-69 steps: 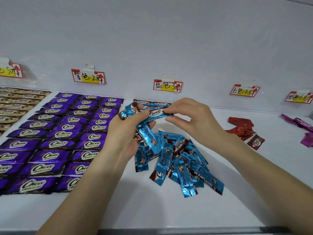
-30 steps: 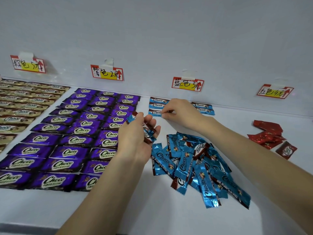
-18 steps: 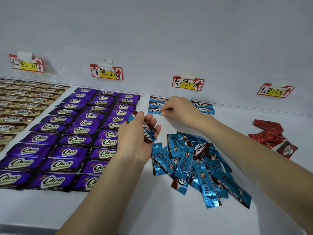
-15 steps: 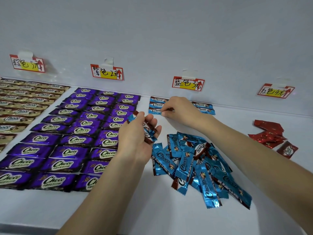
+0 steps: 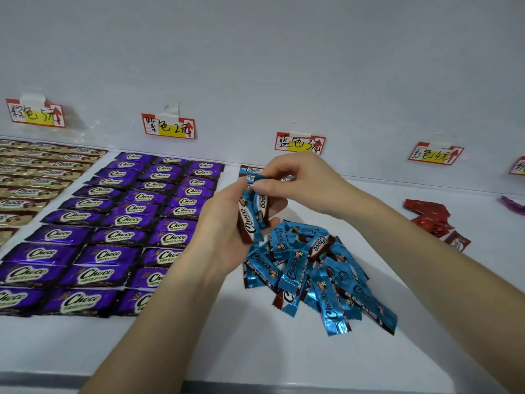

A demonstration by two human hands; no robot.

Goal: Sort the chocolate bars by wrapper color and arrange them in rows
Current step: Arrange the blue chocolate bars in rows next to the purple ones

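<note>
Setting: a white table top (image 5: 255, 351) is running back to a pale wall (image 5: 255, 52), seen from above by the person working at it.
Left: the left hand (image 5: 224, 237) is curling its fingers round a small stack, the held blue bars (image 5: 251, 220), clamping them against the palm.
Held stack: the held blue bars are standing roughly upright, raised above the table just behind the near pile.
Right: the right hand (image 5: 298, 180) is reaching across, with thumb and forefinger pressing together on the top end of one bar in that stack.
Near pile: the loose blue pile (image 5: 315, 277) is lying jumbled on the table in front of both hands, with wrappers crossing one another at all angles.
Back edge: the blue row (image 5: 250, 169) is lying flat against the wall. The hands are hiding most of it, so the number of bars cannot be told.
Left of centre: the purple bars (image 5: 119, 223) are lying in tidy rows, three across, from the wall to the near edge.
Far left: the gold bars (image 5: 37, 177) are lying in rows too, partly cut off by the frame.
Right: the red bars (image 5: 429, 214) are sitting in a small loose heap, well apart from the blue ones.
Far right edge: pink wrappers (image 5: 512, 204) are just showing.
Wall: handwritten price labels (image 5: 169, 127) are hanging, one above each colour group.
</note>
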